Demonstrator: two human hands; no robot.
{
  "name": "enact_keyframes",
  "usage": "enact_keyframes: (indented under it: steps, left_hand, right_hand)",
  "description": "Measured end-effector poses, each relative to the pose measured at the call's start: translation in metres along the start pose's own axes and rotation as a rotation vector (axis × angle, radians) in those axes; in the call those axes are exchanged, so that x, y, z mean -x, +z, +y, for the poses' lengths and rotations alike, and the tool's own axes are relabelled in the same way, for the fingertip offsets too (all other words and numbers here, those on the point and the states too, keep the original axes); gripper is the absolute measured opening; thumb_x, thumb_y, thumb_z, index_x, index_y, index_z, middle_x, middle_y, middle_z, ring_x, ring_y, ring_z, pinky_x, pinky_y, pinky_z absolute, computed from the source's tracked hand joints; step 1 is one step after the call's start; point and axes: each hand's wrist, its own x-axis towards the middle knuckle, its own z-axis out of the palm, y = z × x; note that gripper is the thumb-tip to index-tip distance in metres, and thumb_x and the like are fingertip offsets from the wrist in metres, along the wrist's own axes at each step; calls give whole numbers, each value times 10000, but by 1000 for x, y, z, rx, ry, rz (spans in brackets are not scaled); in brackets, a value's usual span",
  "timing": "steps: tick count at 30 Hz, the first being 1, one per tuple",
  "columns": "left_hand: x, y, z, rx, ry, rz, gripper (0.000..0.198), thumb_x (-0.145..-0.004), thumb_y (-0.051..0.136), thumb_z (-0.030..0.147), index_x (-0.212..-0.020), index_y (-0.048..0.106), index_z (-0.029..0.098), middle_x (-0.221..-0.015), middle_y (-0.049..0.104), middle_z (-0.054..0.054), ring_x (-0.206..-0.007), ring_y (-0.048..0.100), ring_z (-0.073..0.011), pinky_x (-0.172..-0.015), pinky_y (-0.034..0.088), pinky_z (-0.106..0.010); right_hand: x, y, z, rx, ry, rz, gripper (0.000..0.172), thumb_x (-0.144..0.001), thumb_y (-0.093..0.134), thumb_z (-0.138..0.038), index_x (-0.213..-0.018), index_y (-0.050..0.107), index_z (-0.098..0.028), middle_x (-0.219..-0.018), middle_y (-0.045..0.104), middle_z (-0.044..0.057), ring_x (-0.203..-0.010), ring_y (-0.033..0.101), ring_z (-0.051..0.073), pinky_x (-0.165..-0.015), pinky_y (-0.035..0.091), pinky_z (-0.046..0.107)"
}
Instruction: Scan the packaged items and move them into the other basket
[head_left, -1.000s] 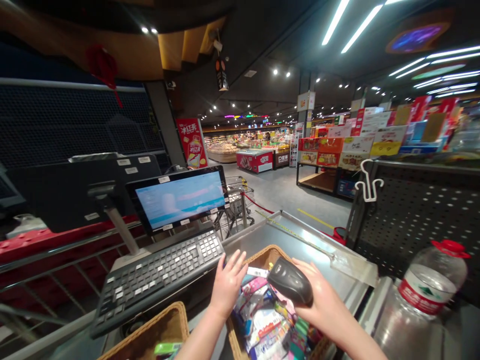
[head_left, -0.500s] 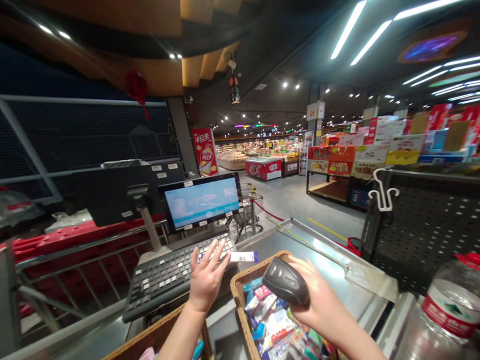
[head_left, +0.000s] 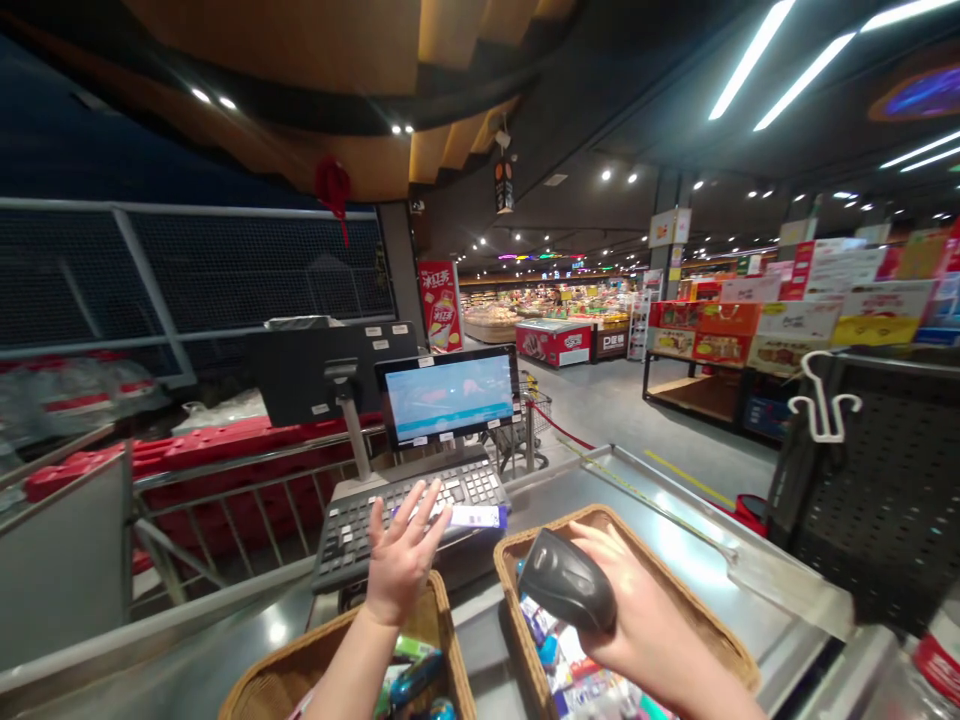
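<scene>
My left hand [head_left: 405,555] is raised in front of the keyboard [head_left: 352,525], palm turned away and fingers fanned out. A slim white-and-purple candy packet [head_left: 480,517] sticks out to the right from behind its fingers; the hand holds it, though the grip itself is hidden. My right hand [head_left: 634,590] grips a black handheld barcode scanner [head_left: 568,580], its head pointing up and left. Beneath the scanner is a wicker basket [head_left: 501,570] of small wrapped sweets. Another wicker basket [head_left: 452,640] with colourful packs lies below my left forearm.
A touchscreen monitor [head_left: 450,395] stands behind the keyboard, beside a second dark screen [head_left: 300,375] seen from behind. The metal counter [head_left: 667,520] stretches to the right. A white hook [head_left: 823,400] hangs on a black perforated panel [head_left: 892,480]. Shopping carts stand beyond the monitor.
The view has swung left, so the surroundings sit further right. My left hand with the packet has moved left relative to the keyboard; the scanner stays in my right hand, further left over its basket.
</scene>
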Motion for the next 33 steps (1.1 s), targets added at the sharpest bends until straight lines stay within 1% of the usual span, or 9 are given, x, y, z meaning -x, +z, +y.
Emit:
enact_keyframes:
  steps: [5,10,16,19,23,28,30,33]
  left_hand:
    - [8,-22,-8,-61,-18,4,328,-986,463,175,-1159,697,327,-1359,633,-33,-1384,474,-203,-1237,83,-526]
    - [20,-41,-17,-92,-37,5,339,-984,466,160,-1174,689,329,-1352,636,-34,-1386,469,-184,-1242,75,-497]
    - [43,-65,-30,-114,-52,-18,318,-985,465,188,-1158,696,324,-1359,633,-37,-1376,484,-193,-1240,75,-505]
    - [55,-80,-34,-135,-72,-38,310,-989,463,199,-1160,693,319,-1349,642,-44,-1366,496,-196,-1236,80,-510]
    - [77,-100,-37,-160,-101,-90,302,-990,463,212,-1158,690,316,-1348,644,-58,-1342,522,-208,-1226,92,-534]
    - [116,-122,-40,-169,-124,-200,303,-1001,436,284,-1157,695,301,-1349,645,-72,-1325,539,-230,-1226,78,-538]
    - [132,-130,-39,-152,-150,-233,298,-1005,435,309,-1131,705,301,-1334,657,-67,-1306,557,-235,-1224,93,-537]
    - [152,-141,-37,-122,-196,-285,314,-1018,411,333,-1114,709,307,-1326,665,-56,-1287,573,-237,-1220,108,-537]
  right_hand:
    - [-3,8,-14,-10,6,-63,551,-589,577,-130,-1106,712,-263,-1221,688,75,-1371,445,416,-1178,172,702]
    - [-7,18,-28,-11,-22,-92,502,-586,562,-126,-1045,720,-254,-1213,692,83,-1377,448,403,-1188,204,663]
    - [-13,35,-41,-57,-72,-106,558,-600,573,-121,-1123,712,-258,-1272,677,94,-1374,460,393,-1191,219,646]
    - [-15,44,-49,-67,-83,-139,573,-603,560,-109,-1134,706,-268,-1288,673,86,-1382,456,383,-1194,207,650]
    - [-17,54,-61,-53,-77,-193,528,-592,569,-108,-1073,718,-266,-1265,679,87,-1380,452,394,-1187,173,684]
    - [-17,66,-74,-63,-132,-216,451,-592,567,-92,-977,737,-252,-1200,705,79,-1345,497,364,-1183,267,616]
    - [-17,72,-77,-74,-140,-218,428,-614,587,-111,-990,741,-246,-1199,707,90,-1345,494,369,-1178,276,621]
    - [-16,82,-80,-76,-134,-242,432,-630,612,-141,-1027,743,-252,-1233,696,98,-1355,485,381,-1180,242,658]
